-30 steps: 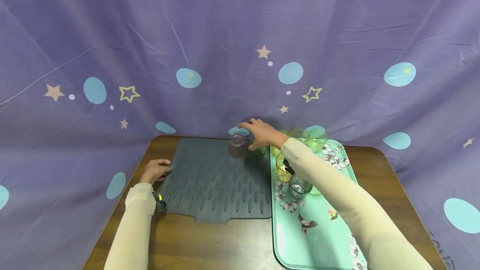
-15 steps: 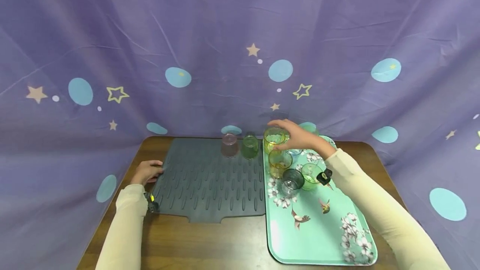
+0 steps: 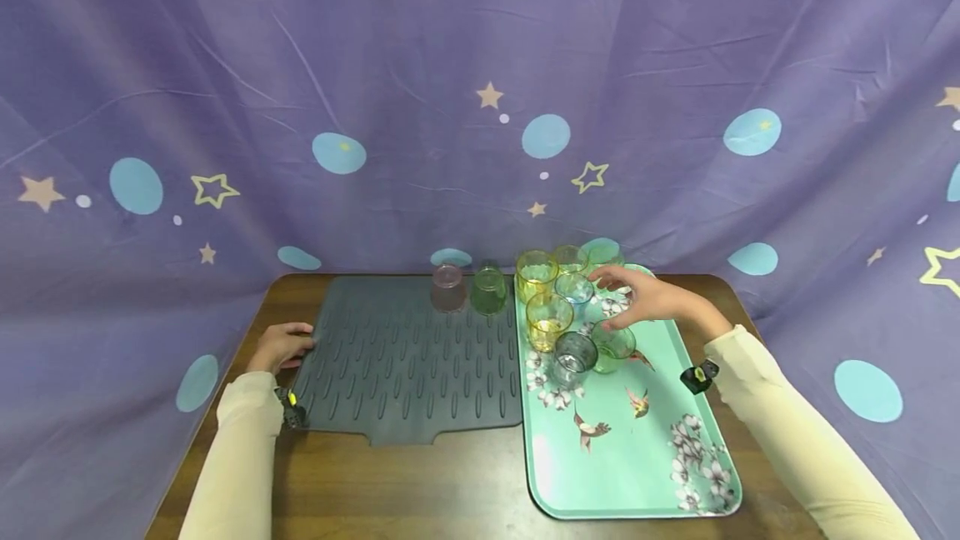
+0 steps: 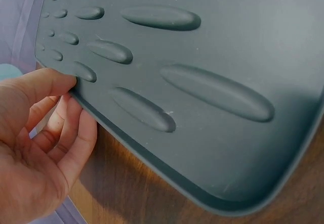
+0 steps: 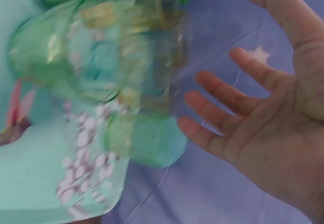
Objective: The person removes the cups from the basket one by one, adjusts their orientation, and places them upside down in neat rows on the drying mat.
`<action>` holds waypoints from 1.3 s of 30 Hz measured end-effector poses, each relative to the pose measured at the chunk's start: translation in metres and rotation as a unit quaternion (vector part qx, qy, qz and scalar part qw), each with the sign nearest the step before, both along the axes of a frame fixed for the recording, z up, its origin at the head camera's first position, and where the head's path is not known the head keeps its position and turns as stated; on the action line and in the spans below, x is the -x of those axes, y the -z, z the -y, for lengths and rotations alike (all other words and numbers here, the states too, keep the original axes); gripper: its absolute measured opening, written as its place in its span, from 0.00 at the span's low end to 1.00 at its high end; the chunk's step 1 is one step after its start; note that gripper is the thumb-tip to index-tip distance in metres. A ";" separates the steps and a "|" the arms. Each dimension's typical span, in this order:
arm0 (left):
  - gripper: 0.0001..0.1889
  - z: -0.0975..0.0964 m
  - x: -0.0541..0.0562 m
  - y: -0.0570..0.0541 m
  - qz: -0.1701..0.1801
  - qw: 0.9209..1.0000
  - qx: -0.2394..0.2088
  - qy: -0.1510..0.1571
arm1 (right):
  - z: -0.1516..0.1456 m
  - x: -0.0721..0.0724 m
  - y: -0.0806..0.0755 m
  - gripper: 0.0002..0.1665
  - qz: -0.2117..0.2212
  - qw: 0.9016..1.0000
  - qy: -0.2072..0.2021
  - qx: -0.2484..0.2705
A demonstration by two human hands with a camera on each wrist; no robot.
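Note:
In the head view, my left hand (image 3: 281, 347) pinches the left edge of a dark grey drying mat (image 3: 405, 373). The left wrist view shows the thumb on top of the rim and the fingers beneath. On the mat's back edge stand a pink glass (image 3: 448, 288) and a green glass (image 3: 489, 290), apparently upside down. My right hand (image 3: 648, 297) hovers with spread fingers, holding nothing, above a light green glass (image 3: 613, 348) on the tray. Nearby are a grey glass (image 3: 575, 359), an amber glass (image 3: 550, 323) and a blue glass (image 3: 575, 288).
A mint tray (image 3: 622, 473) with flowers and birds lies right of the mat on a wooden table (image 3: 405, 490). At its back stand a yellow glass (image 3: 536, 273) and other glasses, close together. A purple curtain (image 3: 420, 190) hangs behind.
My right hand has moved right, from beside the glasses on the mat to above the tray, and the green glass on the mat is uncovered. My left hand stays at the mat's edge.

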State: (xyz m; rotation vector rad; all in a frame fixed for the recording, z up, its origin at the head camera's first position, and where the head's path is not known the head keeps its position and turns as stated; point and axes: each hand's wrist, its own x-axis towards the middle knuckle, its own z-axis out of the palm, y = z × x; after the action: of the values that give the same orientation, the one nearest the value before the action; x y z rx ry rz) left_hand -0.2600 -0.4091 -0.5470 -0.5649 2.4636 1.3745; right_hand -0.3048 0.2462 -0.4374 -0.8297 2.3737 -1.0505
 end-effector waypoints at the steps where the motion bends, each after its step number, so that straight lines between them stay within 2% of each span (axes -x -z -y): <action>1: 0.25 0.001 0.000 0.000 0.001 1.000 0.001 -0.003 | -0.004 0.000 0.003 0.49 0.012 1.000 -0.001 -0.001; 8: 0.25 0.002 0.000 0.001 0.006 1.000 -0.003 -0.008 | -0.034 0.003 0.035 0.59 0.083 0.996 -0.028 0.006; 17: 0.26 -0.001 -0.003 -0.003 0.008 1.000 -0.008 -0.010 | -0.049 0.000 0.071 0.64 0.124 0.992 -0.035 0.010; 25: 0.26 -0.001 -0.003 -0.003 0.004 1.000 -0.012 -0.010 | -0.047 -0.010 0.093 0.63 0.131 0.991 -0.003 0.027; 31: 0.25 0.000 -0.002 -0.001 0.007 1.000 -0.010 -0.014 | -0.042 -0.017 0.108 0.56 0.153 0.986 0.028 0.056; 39: 0.25 0.000 -0.002 0.000 0.002 1.000 -0.010 -0.014 | -0.038 -0.022 0.118 0.54 0.166 0.980 0.051 0.102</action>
State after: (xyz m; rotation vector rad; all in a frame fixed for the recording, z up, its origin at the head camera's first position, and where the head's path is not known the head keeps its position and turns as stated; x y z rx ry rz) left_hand -0.2575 -0.4090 -0.5470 -0.6006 2.4456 1.4053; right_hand -0.2830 0.2841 -0.5553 -0.5515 2.0694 -1.3741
